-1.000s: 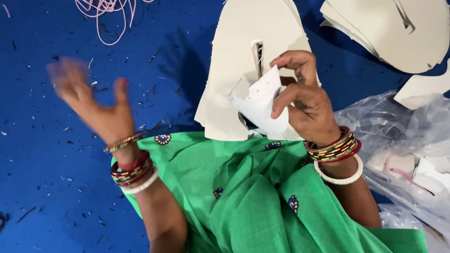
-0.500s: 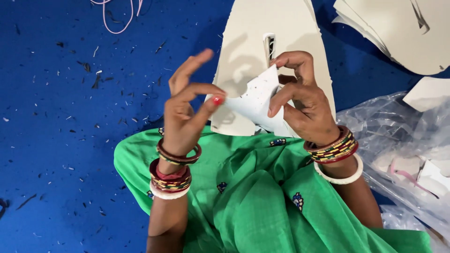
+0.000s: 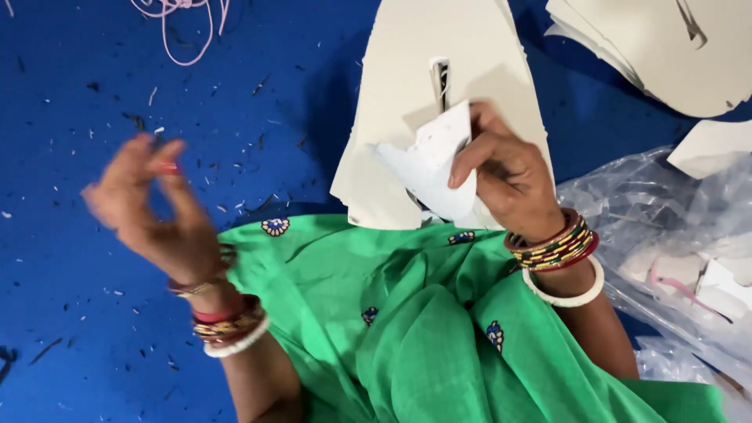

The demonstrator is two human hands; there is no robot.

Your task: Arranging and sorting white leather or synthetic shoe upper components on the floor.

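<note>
**Carefully holding the white piece over the board**

Here the right hand (image 3: 509,176), in the middle of the frame, pinches a small white piece (image 3: 429,168) between thumb and fingers, which are closed narrow around it. The piece sits just above a large cream board (image 3: 407,78) that lies on the blue floor (image 3: 70,94), and a slim metal tool (image 3: 440,78) shows through a slot in the board, just above the piece.

The left hand (image 3: 153,207), at middle left, is blurred; its fingers look loosely curled, thumb close to fingertips, and I cannot tell if something small is between them.

To do this well, I think the grip on the piece should stay firm but light, so it does not crease. The green cloth (image 3: 423,329) on the lap, lower centre, lies under the board's edge. A clear plastic bag (image 3: 666,227) lies at the right, a pink cord (image 3: 176,23) at upper left.
</note>
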